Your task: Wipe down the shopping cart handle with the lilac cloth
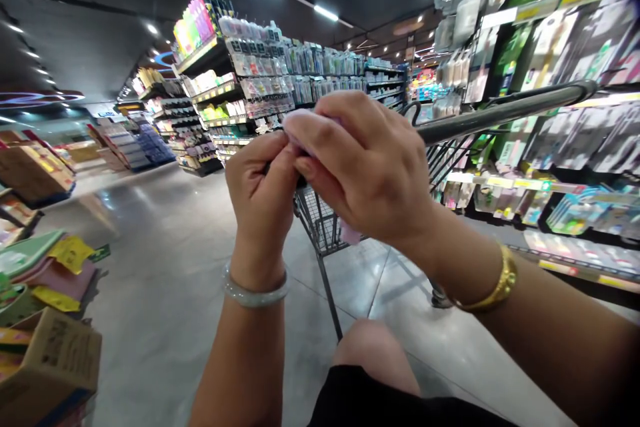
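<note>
Both my hands meet at the near end of a shopping cart, over its dark handle (505, 113). My left hand (263, 177) is closed in a fist around the handle's left end. Right beside it, touching its thumb, my right hand (370, 160) is curled over the bar with fingers closed. A pale pink cloth (351, 233) is in the right hand; its lower end hangs below the palm, and most of it is hidden by the fingers. Beneath my hands shows the cart's wire basket (320, 213).
Shelves of hanging packages (565, 113) run close along the right. Another stocked shelf unit (260, 73) stands ahead. At left are a cardboard box (55, 360) and stacked bins with yellow tags (70, 253). Grey tiled floor (165, 293) lies between. My bent knee (375, 353) is below.
</note>
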{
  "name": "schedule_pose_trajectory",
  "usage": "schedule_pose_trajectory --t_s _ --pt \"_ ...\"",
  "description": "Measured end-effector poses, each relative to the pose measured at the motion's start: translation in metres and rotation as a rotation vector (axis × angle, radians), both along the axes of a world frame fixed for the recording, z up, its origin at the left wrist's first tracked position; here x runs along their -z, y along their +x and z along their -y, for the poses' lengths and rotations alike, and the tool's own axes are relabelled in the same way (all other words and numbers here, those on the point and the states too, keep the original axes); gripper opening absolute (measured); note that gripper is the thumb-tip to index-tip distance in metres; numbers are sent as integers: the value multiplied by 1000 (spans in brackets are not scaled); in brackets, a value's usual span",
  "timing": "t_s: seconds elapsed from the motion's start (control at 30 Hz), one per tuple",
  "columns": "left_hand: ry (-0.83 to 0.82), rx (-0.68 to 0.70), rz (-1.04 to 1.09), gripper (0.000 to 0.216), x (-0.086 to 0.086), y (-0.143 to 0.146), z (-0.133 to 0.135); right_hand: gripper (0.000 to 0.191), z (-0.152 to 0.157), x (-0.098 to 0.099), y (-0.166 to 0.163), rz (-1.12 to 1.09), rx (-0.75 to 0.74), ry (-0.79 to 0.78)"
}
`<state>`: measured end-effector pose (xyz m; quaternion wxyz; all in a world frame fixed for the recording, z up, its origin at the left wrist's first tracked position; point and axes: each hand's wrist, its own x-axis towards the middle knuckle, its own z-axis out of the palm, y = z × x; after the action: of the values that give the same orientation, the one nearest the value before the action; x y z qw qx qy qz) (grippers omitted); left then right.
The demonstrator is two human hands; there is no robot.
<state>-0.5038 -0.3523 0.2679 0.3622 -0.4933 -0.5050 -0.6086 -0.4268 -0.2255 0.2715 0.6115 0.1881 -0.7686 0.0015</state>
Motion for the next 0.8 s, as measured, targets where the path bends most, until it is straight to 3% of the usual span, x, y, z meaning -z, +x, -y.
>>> schedule_pose_trajectory --t_s 0.1,0.23,0.3,0.37,0.43,0.47,0.6,0.67,0.8 --pt "-1 -29 -28 24 0 -1 -1 38 -33 5 -5 -62 60 -21" --pt "-11 -50 -37 26 0 -1 -3 33 -40 2 -6 -73 113 -319" --pt "11 -50 -14 23 1 -2 -3 31 -28 3 -4 -84 121 -259" --pt "34 -54 28 20 1 -3 -1 28 -22 5 -3 -102 106 -55" --pt "11 -63 49 19 1 -3 2 29 -29 5 -3 -102 73 68" --pt "-4 -69 47 19 1 -3 2 28 -37 4 -3 -93 55 52" --pt "-17 -98 30 22 1 0 3 28 -63 -1 -1 -69 18 -274" --pt "6 -100 35 23 1 1 3 29 -59 1 0 -57 59 -332" --pt "38 -74 40 23 1 1 3 29 -50 13 1 -66 127 1"
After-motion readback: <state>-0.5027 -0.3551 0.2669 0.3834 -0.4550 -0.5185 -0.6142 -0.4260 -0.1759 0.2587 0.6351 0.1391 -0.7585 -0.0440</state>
